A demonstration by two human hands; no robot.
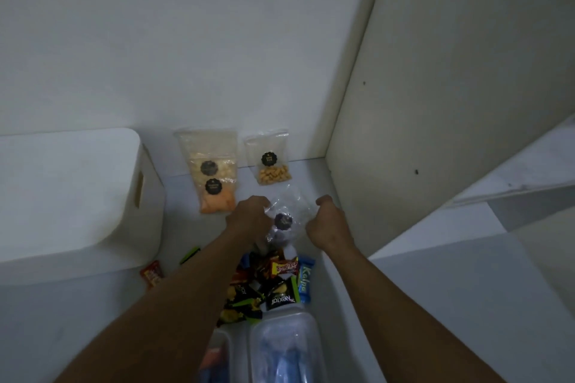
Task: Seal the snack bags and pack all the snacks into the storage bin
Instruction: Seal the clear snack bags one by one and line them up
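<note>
White worktop [93, 314] in a dim corner. You had a clear snack bag [284, 221] pinched at both top corners, left hand [249, 218] & right hand [326, 224], above the wrapped snacks [273, 283]. Looked light, floppy, slick; grip the seal strip. Two bags [214, 171] behind, storage bin [62, 196] w/ lid on at left.

Both forearms bare, no sleeves; hands [249, 214] bare, no gloves.

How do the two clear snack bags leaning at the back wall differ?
The left bag is larger and taller, the right bag smaller. The left bag holds pale pieces over orange ones and carries two dark round labels; the right bag holds one layer of golden-brown pieces and one label. Both are clear pouches standing against the wall, untouched by the hands.
</note>
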